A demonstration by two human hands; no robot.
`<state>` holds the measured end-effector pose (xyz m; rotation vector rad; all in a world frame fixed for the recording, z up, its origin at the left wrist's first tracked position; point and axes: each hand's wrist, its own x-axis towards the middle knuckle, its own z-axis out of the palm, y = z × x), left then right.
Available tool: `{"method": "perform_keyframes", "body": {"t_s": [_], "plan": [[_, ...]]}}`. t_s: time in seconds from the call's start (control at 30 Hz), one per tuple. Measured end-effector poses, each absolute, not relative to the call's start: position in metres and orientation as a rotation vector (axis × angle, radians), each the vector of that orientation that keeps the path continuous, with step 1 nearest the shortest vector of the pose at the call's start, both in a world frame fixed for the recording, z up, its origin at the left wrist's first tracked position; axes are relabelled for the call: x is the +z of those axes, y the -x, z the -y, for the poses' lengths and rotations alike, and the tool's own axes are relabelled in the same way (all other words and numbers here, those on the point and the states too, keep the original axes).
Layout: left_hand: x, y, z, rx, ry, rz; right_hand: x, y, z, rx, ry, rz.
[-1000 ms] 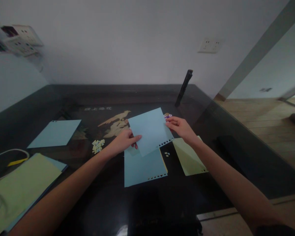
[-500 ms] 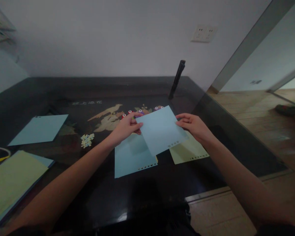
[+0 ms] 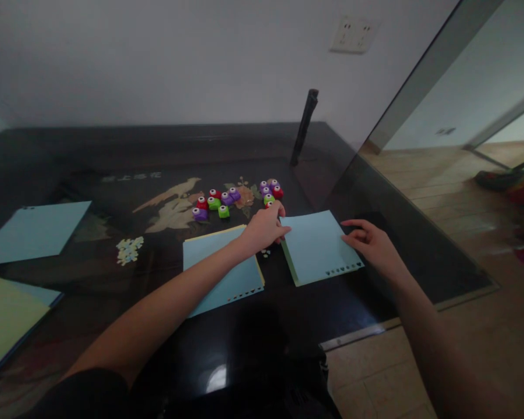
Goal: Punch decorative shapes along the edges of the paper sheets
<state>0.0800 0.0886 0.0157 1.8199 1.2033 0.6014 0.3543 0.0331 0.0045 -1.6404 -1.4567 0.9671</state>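
A light blue sheet of paper (image 3: 317, 241) with a row of small punched shapes along its near edge lies over a pale yellow-green sheet (image 3: 290, 263), whose left strip shows. My left hand (image 3: 268, 226) pinches the blue sheet's far left corner. At the right edge, my right hand (image 3: 369, 243) has thumb and fingertips on the same sheet. Left of it, partly under my left forearm, lies a punched blue sheet (image 3: 213, 250) over a yellow one. Beyond my left hand stand several small red, green and purple craft punches (image 3: 213, 203).
Paper cut-outs (image 3: 130, 250) lie in a small pile on the dark glossy table (image 3: 126, 326). A blue sheet (image 3: 35, 230) and a stack of yellow and blue paper (image 3: 9, 323) are at the left. A black stick-like object (image 3: 304, 127) stands near the wall.
Both hands have carried the blue sheet right and down, from mid-air onto the yellow-green sheet. The craft punches and the left punched sheet show more fully. The view has shifted right.
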Motion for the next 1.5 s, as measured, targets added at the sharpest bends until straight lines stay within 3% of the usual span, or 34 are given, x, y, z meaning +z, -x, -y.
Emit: {"method": "perform_keyframes", "body": {"t_s": [1.13, 1.5], "plan": [[0.01, -0.08, -0.086, 0.286, -2.172, -1.387, -0.005, -0.347, -0.023, 0.513, 1.831, 1.71], [0.034, -0.067, -0.074, 0.104, -2.364, -1.267, -0.008, -0.347, -0.024, 0.43, 1.75, 1.688]]}}
